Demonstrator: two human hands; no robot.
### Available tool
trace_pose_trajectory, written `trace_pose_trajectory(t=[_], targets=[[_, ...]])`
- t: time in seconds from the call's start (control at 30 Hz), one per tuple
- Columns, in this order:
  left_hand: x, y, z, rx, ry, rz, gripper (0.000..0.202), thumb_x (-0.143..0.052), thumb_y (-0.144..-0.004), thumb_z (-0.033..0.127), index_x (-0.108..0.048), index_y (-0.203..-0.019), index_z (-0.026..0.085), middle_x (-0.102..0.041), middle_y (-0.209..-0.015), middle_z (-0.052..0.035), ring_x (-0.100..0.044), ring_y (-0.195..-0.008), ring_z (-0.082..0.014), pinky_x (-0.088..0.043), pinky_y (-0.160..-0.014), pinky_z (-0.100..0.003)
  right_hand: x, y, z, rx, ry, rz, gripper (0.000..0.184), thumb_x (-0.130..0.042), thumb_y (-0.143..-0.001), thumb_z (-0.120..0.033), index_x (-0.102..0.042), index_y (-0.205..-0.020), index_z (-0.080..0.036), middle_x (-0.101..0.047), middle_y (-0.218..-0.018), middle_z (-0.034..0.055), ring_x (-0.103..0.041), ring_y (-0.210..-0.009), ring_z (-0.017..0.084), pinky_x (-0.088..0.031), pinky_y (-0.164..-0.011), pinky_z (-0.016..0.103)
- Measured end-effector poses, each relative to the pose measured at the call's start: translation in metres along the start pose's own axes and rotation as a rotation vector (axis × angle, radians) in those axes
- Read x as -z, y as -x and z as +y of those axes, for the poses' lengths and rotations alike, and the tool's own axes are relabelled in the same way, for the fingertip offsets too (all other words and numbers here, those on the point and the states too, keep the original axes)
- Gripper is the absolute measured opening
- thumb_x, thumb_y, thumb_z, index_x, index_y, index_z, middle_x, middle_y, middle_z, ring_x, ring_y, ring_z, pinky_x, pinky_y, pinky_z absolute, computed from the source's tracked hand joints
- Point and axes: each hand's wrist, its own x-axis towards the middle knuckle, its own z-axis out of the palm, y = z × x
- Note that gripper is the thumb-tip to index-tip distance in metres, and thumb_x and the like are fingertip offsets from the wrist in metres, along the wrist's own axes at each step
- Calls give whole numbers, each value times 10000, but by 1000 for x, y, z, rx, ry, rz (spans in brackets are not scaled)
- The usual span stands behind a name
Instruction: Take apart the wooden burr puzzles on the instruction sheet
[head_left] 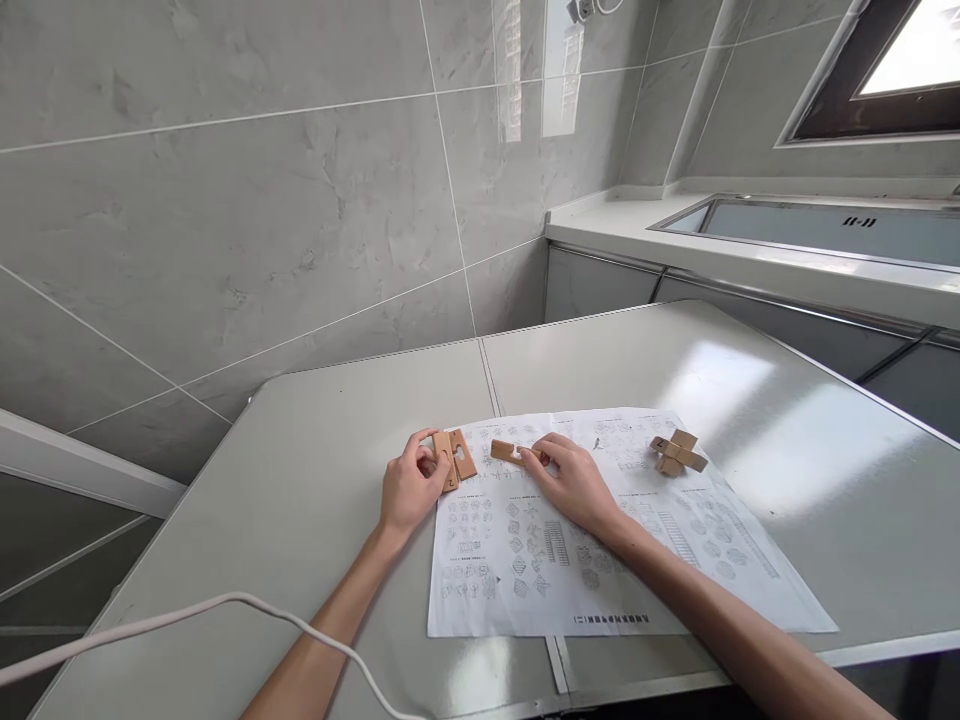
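My left hand (411,482) is closed around a flat wooden puzzle piece (448,470) marked with a 2, over the left edge of the printed sheet (465,615). Touching its right side is a second wooden piece (464,458) with a cut-out; whether that hand also grips it, I cannot tell. Between the thumb and fingers of my right hand (570,478) is the right end of a notched wooden piece (502,451), low over the sheet. On the sheet's right part lies a crossed wooden puzzle assembly (676,453), apart from both hands.
The sheet with small diagrams lies on a grey table (315,450) with a seam down its middle. A white cable (247,600) crosses the lower left, over my left forearm. Behind stand a tiled wall (262,220) and a counter with a sink (810,222).
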Motion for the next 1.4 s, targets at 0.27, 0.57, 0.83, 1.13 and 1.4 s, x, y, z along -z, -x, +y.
trace_pose_trajectory(t=[0.27,0.57,0.83,1.13,1.4], targets=[[-1,-7,-15,4,-136,37,269,-609,-918,363,-680,-1151,248,-668,-684,59,-616,-626,-186,-476,-660,-307,-4,1,4,81,107,35,349,-555,-1081,-448,-556,-792,-253,-678,-1007,106,-620,-995,319,-507,-874,489],[-5,-6,-16,-132,-163,42,213,-571,-993,341,-669,-1159,251,-680,-858,-25,-674,-885,-258,-540,-868,-401,-5,3,7,190,167,-41,330,-645,-1034,-390,-525,-761,-249,-647,-1109,110,-612,-1072,320,-541,-915,509],[-6,-2,-11,-264,-74,-153,616,-741,-960,500,-516,-1482,264,-573,-1537,-124,-482,-1477,-356,-412,-1218,-547,0,5,2,298,174,-142,219,-748,-976,-368,-578,-903,-251,-643,-1199,107,-616,-1131,319,-561,-931,488],[0,1,-3,-287,25,-301,689,-804,-916,521,-514,-1505,313,-603,-1507,-104,-551,-1419,-354,-459,-1190,-556,-2,4,8,400,158,-199,209,-757,-975,-291,-642,-1146,-261,-676,-1316,115,-620,-1207,330,-557,-996,520],[2,4,3,-379,103,-430,886,-887,-836,536,-477,-1592,323,-510,-1643,-118,-408,-1556,-392,-347,-1279,-604,2,5,3,461,153,-269,309,-665,-1033,-252,-657,-1340,-285,-698,-1442,80,-586,-1304,341,-540,-1051,551]])
